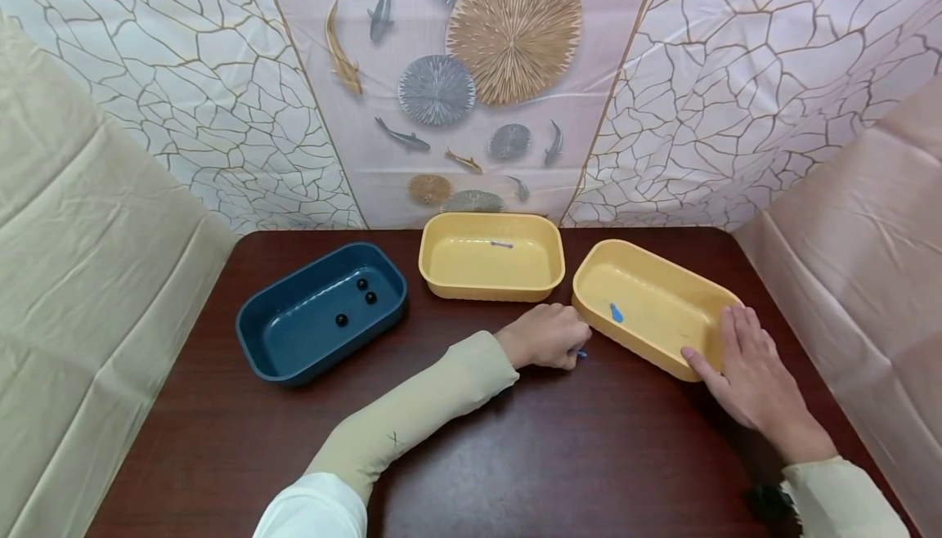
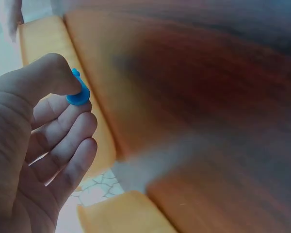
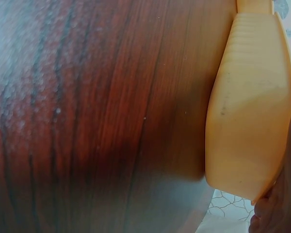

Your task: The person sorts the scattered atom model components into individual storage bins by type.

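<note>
My left hand (image 1: 548,335) is just left of the right-hand yellow bin (image 1: 633,343), low over the table. Between thumb and fingertip it pinches a small blue plastic piece (image 2: 78,94) with a rounded end and a small knob; the fingers hide part of it. My right hand (image 1: 761,378) rests on that same bin's right end, fingers extended over the rim and thumb apart at the near corner. Inside this bin lies another blue piece (image 1: 616,312), wider at one end. A thin purple stick-like piece (image 1: 502,244) lies in the middle yellow bin (image 1: 491,291).
A dark blue bin (image 1: 294,370) at the left holds three black balls, one of them a black ball (image 1: 342,320) nearer the front. All the bins stand on a dark brown table (image 1: 508,456). Patterned cloth (image 1: 471,154) hangs behind it, with beige cloth at both sides.
</note>
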`<state>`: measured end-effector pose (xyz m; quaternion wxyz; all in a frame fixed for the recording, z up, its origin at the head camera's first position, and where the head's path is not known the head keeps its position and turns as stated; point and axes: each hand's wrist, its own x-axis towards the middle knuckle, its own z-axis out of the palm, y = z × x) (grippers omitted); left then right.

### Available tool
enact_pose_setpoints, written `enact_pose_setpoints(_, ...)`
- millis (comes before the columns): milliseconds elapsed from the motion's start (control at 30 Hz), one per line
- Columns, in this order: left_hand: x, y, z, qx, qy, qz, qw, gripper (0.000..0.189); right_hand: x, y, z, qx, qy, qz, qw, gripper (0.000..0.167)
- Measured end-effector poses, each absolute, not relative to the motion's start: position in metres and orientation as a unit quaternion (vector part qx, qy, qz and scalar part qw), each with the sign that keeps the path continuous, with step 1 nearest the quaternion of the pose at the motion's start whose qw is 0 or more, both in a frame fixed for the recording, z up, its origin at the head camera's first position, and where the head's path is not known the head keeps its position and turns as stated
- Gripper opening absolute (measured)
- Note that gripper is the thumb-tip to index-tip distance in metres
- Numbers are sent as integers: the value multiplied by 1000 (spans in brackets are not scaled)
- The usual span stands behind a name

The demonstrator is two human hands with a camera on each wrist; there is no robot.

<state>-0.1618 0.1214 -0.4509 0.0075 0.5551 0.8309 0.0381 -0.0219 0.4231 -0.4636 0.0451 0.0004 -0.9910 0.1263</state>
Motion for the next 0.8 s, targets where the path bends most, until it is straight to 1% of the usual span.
enact_pose_setpoints(300, -163, 127, -427, 563, 825, 41, 12, 34, -22, 423, -463, 1, -991, 126, 44, 94)
enact_pose_setpoints(433, -165, 130, -418, 568, 822, 47, 5, 37, -22, 423, -463, 1, -991, 127, 44, 95)
enact_pose_setpoints(600, -169, 137, -407, 572, 818, 58, 0, 36, -22, 424, -463, 2, -991, 126, 47, 95)
enact_pose_setpoints(800, -176, 148, -396, 564, 824, 51, 5, 29, -21, 423, -462, 1, -991, 126, 43, 95)
